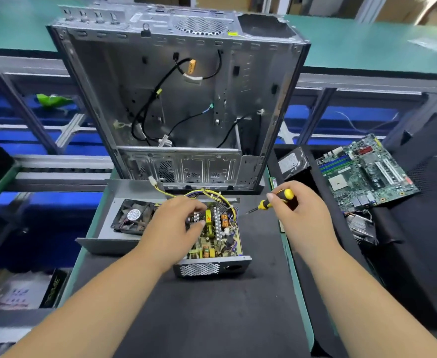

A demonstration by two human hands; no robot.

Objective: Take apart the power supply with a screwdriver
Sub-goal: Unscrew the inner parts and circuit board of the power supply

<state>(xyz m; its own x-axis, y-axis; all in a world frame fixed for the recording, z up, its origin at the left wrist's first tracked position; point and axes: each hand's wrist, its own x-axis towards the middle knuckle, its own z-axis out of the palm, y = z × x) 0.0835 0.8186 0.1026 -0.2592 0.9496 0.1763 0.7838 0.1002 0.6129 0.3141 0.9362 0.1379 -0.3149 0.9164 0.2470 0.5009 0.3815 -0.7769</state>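
Black-matted worktop [212,319], power supply [213,241] at centre, lid off at 9 o'clock. Left hand [176,228] fingers spread on board; right hand [300,215] pinching screwdriver [271,202]. Advisable: steady board, seat tip squarely.

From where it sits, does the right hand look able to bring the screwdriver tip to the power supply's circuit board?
Probably yes: the right hand holds the screwdriver beside the circuit board, nothing between.

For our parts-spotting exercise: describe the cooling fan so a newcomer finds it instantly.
Start at the tall open computer case. In front of it lies the grey lid; the fan sits in it, left of the left hand. It alone is black, with a round white sticker.
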